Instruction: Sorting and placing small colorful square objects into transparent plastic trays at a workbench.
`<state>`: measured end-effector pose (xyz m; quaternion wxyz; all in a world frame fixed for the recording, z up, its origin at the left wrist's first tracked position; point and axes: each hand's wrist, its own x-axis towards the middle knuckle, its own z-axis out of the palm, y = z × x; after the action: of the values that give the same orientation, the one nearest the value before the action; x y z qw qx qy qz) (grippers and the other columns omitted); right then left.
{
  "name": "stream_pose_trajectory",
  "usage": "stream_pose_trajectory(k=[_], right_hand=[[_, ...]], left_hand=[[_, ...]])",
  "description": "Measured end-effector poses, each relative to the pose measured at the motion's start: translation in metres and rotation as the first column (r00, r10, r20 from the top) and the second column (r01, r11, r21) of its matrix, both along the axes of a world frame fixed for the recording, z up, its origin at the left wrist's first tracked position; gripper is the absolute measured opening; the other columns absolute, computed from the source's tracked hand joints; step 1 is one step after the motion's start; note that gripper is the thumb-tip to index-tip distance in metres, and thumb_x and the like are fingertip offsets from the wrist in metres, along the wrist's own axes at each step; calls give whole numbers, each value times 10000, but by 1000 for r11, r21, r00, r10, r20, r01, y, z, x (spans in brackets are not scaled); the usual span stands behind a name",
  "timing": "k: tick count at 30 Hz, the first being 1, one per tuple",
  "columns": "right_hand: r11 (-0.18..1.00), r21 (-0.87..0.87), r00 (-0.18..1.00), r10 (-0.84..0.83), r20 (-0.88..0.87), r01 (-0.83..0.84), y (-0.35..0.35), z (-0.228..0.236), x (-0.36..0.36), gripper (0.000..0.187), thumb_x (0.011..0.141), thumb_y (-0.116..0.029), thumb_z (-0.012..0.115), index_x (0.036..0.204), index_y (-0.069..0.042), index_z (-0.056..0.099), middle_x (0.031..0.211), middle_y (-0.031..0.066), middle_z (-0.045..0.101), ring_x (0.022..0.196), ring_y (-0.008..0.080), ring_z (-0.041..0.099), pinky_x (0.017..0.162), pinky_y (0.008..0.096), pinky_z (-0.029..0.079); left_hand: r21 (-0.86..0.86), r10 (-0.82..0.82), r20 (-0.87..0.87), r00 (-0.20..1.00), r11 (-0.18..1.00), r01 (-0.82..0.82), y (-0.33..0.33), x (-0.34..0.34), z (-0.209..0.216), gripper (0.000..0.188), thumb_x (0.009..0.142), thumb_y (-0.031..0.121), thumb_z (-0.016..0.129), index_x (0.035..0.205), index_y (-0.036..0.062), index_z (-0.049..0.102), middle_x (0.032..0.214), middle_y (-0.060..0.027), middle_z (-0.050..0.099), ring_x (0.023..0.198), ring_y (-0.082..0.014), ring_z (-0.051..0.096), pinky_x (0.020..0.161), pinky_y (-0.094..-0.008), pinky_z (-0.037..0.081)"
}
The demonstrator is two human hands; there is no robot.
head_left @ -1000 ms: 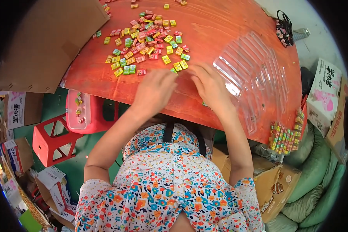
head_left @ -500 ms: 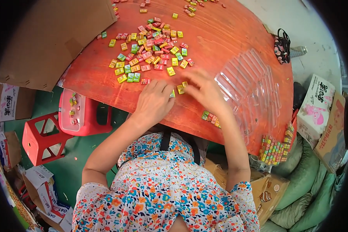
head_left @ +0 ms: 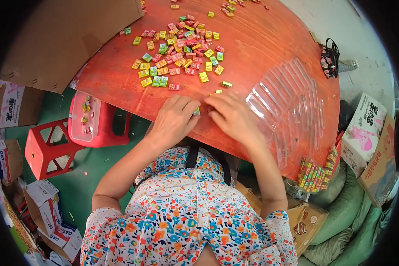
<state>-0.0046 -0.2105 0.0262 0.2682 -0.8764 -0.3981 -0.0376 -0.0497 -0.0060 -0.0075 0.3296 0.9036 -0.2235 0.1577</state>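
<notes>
Small boxes [head_left: 176,56], carton [head_left: 66,40] left, clear trays [head_left: 279,97] right

free tabletop [head_left: 244,53] between small boxes [head_left: 181,43] and trays [head_left: 277,99]

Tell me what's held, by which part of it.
Left hand: a box, in its grip; which of the box's sides are pinched is hidden. Right hand: can't tell if it holds anything.

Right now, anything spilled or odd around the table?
Slightly: tiny scraps on the green floor look dropped, too small to identify. Little boxes lie jumbled across the red table, unlike the neat rows by its right corner. No visible damage.
</notes>
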Motion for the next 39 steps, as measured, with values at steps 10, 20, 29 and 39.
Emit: stream_pose_trajectory(k=[10,20,29,39], right_hand=[[994,-108,999,10,37,-6,-4,4,26,315,826,-85,675,1137,-54,640,1170,129,603,1077,329,574,907,419,485],[986,-125,970,-76,230,107,63,-13,63,260,835,-109,645,1092,-82,663,1083,113,646,1017,320,618,859,418,507],[989,-141,931,12,365,42,64,-18,81,250,821,-86,583,1054,-78,673,1021,108,655,927,309,653,771,411,544],[991,-121,979,-38,200,63,49,-17,76,225,860,-213,649,1064,-121,668,1033,59,629,948,284,639,768,405,537]], left_hand=[[293,104,98,990,948,-128,38,27,10,344,782,18,615,1125,10,616,1065,-127,597,1003,-312,558,865,-398,485],[204,115,-12,993,973,-110,29,-3,10,249,770,162,702,973,43,622,910,-106,542,876,-294,583,752,-400,503],[19,52,-67,996,999,-51,6,-2,6,341,735,275,768,946,51,622,961,-91,525,934,-300,575,751,-414,519],[175,110,122,987,976,-130,-21,-1,-3,262,738,279,748,896,93,654,879,-53,503,828,-234,547,642,-354,509]])
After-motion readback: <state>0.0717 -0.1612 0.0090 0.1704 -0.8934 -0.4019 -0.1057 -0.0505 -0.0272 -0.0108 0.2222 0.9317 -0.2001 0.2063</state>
